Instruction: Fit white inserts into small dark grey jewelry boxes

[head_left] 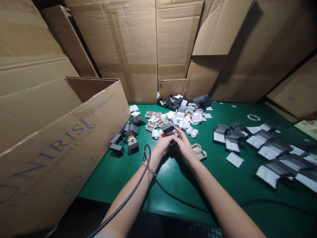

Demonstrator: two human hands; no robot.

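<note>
Both of my hands meet over the middle of the green table, closed around a small dark grey box whose lid stands raised. My left hand grips its left side, and a bracelet hangs on that wrist. On the right side, the fingers of my right hand press along the box's edge. My fingers hide most of the box, and what is inside cannot be made out. Just right of my right hand lies a beige moulded tray. Beyond my hands is a heap of white folded inserts and beige trays.
A large printed cardboard carton stands at the left. Several dark boxes lie beside it. At the right, open dark boxes with white linings sit in rows. A black cable crosses the green table. Cardboard panels wall the back.
</note>
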